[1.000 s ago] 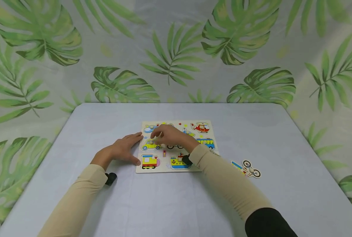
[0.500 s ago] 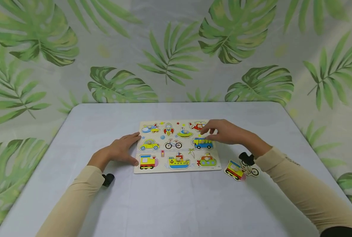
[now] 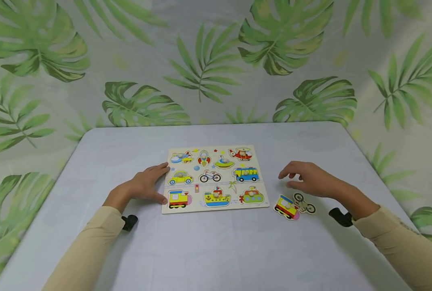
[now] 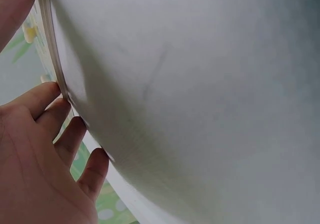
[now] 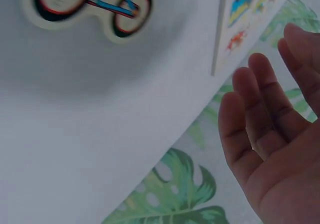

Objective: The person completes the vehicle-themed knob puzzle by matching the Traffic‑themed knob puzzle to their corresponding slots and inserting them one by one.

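Observation:
A wooden peg puzzle board (image 3: 221, 190) with printed vehicles lies on the table. My left hand (image 3: 145, 184) touches its left edge, thumb and fingers spread along that side; the left wrist view shows the fingertips against the board's edge. My right hand (image 3: 312, 180) hovers right of the board, fingers loosely bent and holding nothing. Just below it lie two loose pieces, a train piece (image 3: 286, 207) and a bicycle piece (image 3: 305, 204), side by side. The bicycle piece (image 5: 90, 4) also shows in the right wrist view. Knobbed pieces such as the car (image 3: 180, 177) and bus (image 3: 246, 174) sit in the board.
The board's train slot (image 3: 178, 199) and bicycle slot (image 3: 210, 176) show printed pictures without knobs. A white cloth covers the table (image 3: 201, 250). Behind it hangs a leaf-patterned curtain (image 3: 216, 60).
My right hand has moved from over the car, across the board, to the right above the loose pieces. My left hand stays at the board's left edge. The head view has shifted slightly.

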Demonstrator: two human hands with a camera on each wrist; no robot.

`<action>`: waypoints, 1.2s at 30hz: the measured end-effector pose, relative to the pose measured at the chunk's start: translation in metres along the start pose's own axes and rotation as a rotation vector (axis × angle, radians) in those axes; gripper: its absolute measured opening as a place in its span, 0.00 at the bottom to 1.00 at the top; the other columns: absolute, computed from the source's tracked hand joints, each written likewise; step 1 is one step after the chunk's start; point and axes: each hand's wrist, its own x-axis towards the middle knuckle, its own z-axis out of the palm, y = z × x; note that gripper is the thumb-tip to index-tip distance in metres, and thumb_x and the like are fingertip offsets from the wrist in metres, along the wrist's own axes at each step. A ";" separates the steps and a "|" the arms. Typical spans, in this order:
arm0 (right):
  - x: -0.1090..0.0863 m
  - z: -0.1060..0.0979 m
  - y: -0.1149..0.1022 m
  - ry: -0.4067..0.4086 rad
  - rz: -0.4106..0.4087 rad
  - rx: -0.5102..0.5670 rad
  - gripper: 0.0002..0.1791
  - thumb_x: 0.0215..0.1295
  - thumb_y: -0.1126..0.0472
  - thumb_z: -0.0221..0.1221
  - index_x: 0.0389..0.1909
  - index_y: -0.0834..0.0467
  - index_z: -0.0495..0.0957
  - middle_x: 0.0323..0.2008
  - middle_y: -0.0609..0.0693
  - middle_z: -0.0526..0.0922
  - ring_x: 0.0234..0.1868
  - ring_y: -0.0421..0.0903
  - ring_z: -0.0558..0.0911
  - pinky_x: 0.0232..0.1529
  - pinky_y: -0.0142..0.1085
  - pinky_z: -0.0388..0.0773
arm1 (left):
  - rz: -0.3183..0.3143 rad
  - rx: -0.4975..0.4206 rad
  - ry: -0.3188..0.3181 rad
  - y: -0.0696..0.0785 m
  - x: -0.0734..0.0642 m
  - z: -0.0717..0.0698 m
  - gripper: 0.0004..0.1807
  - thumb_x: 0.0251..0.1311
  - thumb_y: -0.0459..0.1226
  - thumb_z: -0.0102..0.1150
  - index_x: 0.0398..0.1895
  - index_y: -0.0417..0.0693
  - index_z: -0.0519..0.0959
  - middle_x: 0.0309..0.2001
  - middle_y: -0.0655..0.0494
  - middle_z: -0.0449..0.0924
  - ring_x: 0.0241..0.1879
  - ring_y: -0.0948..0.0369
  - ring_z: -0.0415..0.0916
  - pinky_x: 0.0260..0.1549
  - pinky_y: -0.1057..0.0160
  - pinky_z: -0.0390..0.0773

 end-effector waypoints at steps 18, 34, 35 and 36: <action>-0.027 0.046 0.006 -0.029 0.070 0.026 0.08 0.55 0.64 0.68 0.37 0.52 0.84 0.34 0.41 0.81 0.34 0.36 0.75 0.34 0.28 0.75 | 0.011 0.008 0.017 -0.005 -0.001 0.001 0.59 0.47 0.54 0.74 0.79 0.44 0.52 0.81 0.46 0.44 0.78 0.39 0.44 0.69 0.29 0.55; -0.030 0.053 0.006 0.088 0.050 -0.081 0.08 0.55 0.63 0.68 0.30 0.46 0.83 0.37 0.40 0.80 0.38 0.38 0.76 0.36 0.31 0.75 | 0.018 -0.009 0.014 -0.006 0.000 0.003 0.59 0.47 0.54 0.73 0.79 0.45 0.52 0.81 0.47 0.44 0.78 0.40 0.44 0.70 0.30 0.54; -0.029 0.053 0.006 0.105 0.051 -0.085 0.08 0.56 0.64 0.68 0.29 0.45 0.83 0.38 0.41 0.80 0.39 0.39 0.77 0.37 0.32 0.76 | 0.015 -0.013 0.012 -0.006 0.000 0.003 0.59 0.47 0.53 0.73 0.79 0.46 0.52 0.81 0.47 0.44 0.78 0.40 0.44 0.70 0.31 0.54; -0.029 0.053 0.005 0.122 0.051 -0.083 0.08 0.56 0.64 0.68 0.29 0.45 0.83 0.39 0.42 0.80 0.41 0.40 0.78 0.38 0.34 0.77 | 0.012 -0.015 0.011 -0.006 0.000 0.003 0.59 0.48 0.53 0.73 0.79 0.46 0.51 0.81 0.48 0.44 0.78 0.40 0.44 0.71 0.31 0.53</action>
